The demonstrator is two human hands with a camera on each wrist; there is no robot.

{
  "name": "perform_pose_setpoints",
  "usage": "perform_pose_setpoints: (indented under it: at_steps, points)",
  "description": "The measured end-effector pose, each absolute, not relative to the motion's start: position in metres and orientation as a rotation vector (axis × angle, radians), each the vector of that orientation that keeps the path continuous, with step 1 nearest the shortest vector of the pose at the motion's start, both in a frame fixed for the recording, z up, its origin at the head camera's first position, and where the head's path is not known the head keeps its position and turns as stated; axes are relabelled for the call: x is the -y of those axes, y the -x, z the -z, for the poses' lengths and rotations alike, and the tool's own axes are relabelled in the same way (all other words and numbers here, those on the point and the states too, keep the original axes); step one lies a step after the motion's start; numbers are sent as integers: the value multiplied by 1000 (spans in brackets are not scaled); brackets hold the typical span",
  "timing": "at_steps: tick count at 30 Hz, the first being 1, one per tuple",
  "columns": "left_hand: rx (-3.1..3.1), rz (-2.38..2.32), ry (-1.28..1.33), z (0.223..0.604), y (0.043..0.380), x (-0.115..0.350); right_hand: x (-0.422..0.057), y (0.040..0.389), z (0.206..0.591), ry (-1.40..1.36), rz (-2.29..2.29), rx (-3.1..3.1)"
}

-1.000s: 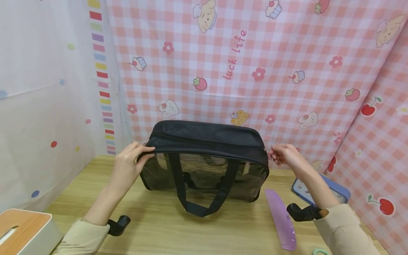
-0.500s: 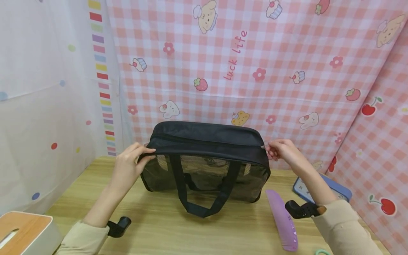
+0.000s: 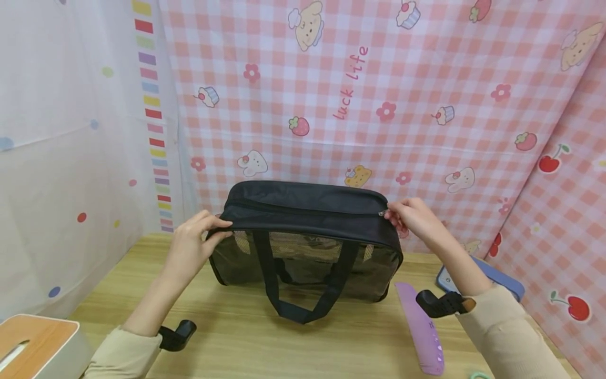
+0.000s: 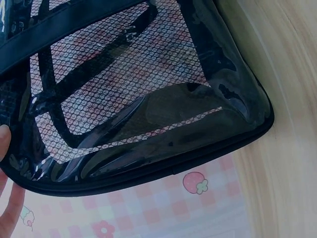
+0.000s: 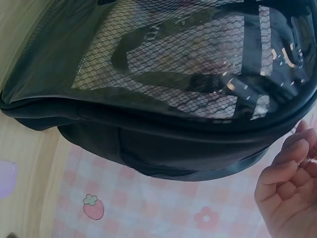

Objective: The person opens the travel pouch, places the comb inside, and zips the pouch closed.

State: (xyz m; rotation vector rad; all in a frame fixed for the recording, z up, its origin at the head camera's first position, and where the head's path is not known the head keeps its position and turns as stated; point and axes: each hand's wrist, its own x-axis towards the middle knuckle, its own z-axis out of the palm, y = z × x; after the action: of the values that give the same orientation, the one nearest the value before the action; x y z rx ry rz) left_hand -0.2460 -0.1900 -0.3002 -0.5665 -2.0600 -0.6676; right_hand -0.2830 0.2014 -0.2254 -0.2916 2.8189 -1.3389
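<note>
A black bag (image 3: 303, 237) with see-through sides stands upright on the table, its strap handle (image 3: 303, 313) hanging down in front. My left hand (image 3: 191, 239) pinches the bag's top edge at the left corner between thumb and fingers. At the right end of the top, my right hand (image 3: 414, 218) pinches the small metal zipper pull (image 3: 382, 213). The zipper line runs along the black top panel. In the left wrist view the bag's clear side (image 4: 163, 99) shows mesh inside, with fingertips at the left border. The right wrist view shows curled right fingers (image 5: 292, 173) beside the bag's corner.
On the wooden table (image 3: 293, 352), a purple comb (image 3: 421, 331) lies right of the bag. Behind it a blue clock-like object (image 3: 497, 276) is partly covered by the right forearm. A white box with a wooden lid (image 3: 44, 337) stands front left. Patterned cloth (image 3: 284, 79) hangs behind.
My right hand has moved a little left, drawing the zipper pull from the bag's right end along the top. The left hand has stayed at its corner.
</note>
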Motion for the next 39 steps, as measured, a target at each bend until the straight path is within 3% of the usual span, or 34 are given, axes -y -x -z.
perform_pose_setpoints:
  at_steps: [39]
  points:
    - [2035, 677, 568, 301, 250, 190, -106, 288, 195, 352, 1123, -2941]
